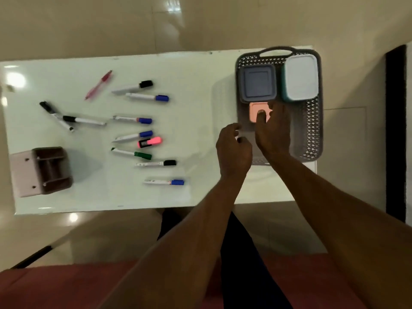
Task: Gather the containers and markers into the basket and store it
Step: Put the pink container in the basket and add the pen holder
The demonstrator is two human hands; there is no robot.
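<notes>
The right hand [273, 132] reached into the grey basket [312, 130] with fingers spread, the thumb [260, 115] pressed on the lid of a small pink container [256, 110]; whether the other fingers gripped it could not be told. The left hand [234, 150] hovered loosely curled at the basket's near-left edge, pinching nothing. Inside the basket, at the table's right end, a grey-blue square container [257, 83] sat beside a teal container with a white lid [301, 78], the pink one just in front of them. The markers lay scattered across the white table [189, 85], all outside the basket: a black-capped marker [133, 86], a blue-capped marker [148, 97], two more blue-capped ones [132, 119] [133, 136], a pink highlighter [150, 142], a green marker [132, 153], another black-capped one [157, 163] and a blue-capped one nearest the person [165, 182]. Two black markers [66, 118] crossed each other farther left, near a pink pen [99, 84]. A brown desk organiser [42, 170] lay on its side at the table's left end
</notes>
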